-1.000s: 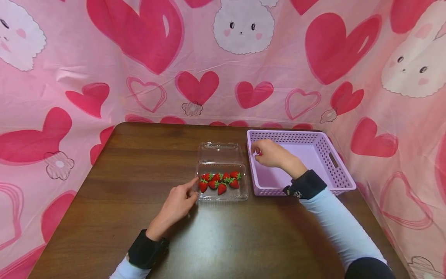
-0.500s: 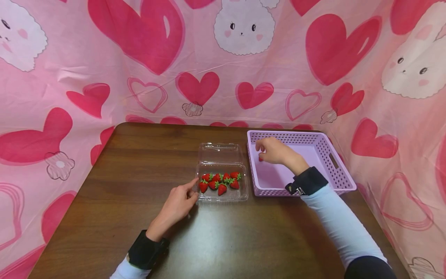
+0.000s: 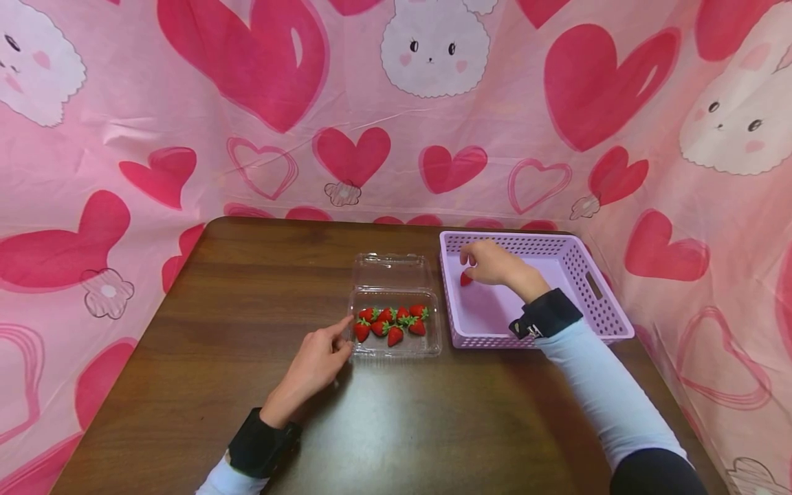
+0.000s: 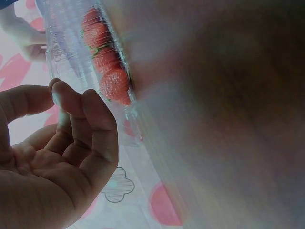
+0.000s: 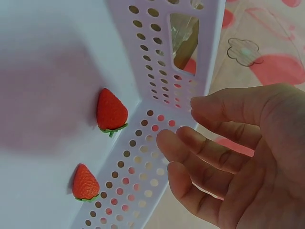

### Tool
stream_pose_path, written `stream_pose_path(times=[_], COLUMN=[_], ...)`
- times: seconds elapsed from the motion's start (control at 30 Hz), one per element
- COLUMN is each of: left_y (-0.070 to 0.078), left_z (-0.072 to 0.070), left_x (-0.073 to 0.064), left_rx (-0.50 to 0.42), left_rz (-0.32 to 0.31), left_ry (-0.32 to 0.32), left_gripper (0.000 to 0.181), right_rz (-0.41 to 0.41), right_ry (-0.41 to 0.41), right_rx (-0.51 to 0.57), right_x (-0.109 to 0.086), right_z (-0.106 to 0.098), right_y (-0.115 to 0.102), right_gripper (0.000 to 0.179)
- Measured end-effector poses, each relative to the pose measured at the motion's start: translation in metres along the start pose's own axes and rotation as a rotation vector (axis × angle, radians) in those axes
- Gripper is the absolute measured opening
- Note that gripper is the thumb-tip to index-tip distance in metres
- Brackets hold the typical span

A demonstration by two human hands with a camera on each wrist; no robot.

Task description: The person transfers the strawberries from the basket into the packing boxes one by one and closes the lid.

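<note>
My right hand (image 3: 489, 263) hovers inside the purple basket (image 3: 454, 323), its fingers loosely bent and holding nothing. Just below its fingertips a strawberry (image 3: 465, 279) lies on the basket floor. The right wrist view shows this hand apart from two strawberries, a larger one (image 5: 111, 112) and a smaller one (image 5: 86, 183), near the perforated wall. My left hand (image 3: 317, 361) touches the left rim of a clear plastic clamshell box (image 3: 396, 352) with its index finger. Several red strawberries (image 3: 394, 335) with green leaves sit in that box. In the left wrist view, the left hand (image 4: 62, 152) hides part of the box.
The brown wooden table (image 3: 396, 433) carries the clamshell box and the basket side by side. The box's lid (image 3: 391, 269) is folded back, away from me. Pink cloth (image 3: 272, 82) with hearts and rabbits hangs behind the table and at its sides.
My right hand has moved slightly right over the basket, and its fingers have let go of a strawberry, which now lies in the basket. The left hand has stayed at the box.
</note>
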State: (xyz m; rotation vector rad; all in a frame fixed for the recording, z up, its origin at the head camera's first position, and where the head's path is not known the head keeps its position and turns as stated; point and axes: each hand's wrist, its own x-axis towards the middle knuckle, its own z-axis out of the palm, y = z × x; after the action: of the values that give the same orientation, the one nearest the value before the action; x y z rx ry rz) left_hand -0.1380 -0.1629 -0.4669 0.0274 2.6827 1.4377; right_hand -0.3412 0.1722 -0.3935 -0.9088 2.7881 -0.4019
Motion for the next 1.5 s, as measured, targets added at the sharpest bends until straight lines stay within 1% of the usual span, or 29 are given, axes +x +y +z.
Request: stream_pose_path(times=[0.37, 0.6, 0.87, 1.03, 1.27, 1.5], left_y=[0.000, 0.000, 0.000, 0.000, 0.000, 0.001], left_z=[0.000, 0.000, 0.000, 0.001, 0.001, 0.001], left_x=[0.000, 0.001, 0.001, 0.001, 0.000, 0.000], left_rx=[0.003, 0.004, 0.010, 0.012, 0.000, 0.003], left_rz=[0.008, 0.012, 0.018, 0.011, -0.003, -0.011], left_ry=[0.005, 0.006, 0.013, 0.011, 0.000, -0.006], left_gripper=[0.055, 0.055, 0.056, 0.056, 0.055, 0.056], right_rz=[0.054, 0.074, 0.102, 0.135, 0.159, 0.154], right_ry=[-0.018, -0.018, -0.029, -0.035, -0.059, -0.065], right_rx=[0.004, 0.011, 0.013, 0.019, 0.025, 0.002], right_x=[0.003, 0.005, 0.008, 0.009, 0.009, 0.012], right_z=[-0.001, 0.000, 0.003, 0.005, 0.006, 0.008], right_y=[0.005, 0.009, 0.015, 0.017, 0.018, 0.023], right_gripper=[0.013, 0.018, 0.019, 0.021, 0.023, 0.022])
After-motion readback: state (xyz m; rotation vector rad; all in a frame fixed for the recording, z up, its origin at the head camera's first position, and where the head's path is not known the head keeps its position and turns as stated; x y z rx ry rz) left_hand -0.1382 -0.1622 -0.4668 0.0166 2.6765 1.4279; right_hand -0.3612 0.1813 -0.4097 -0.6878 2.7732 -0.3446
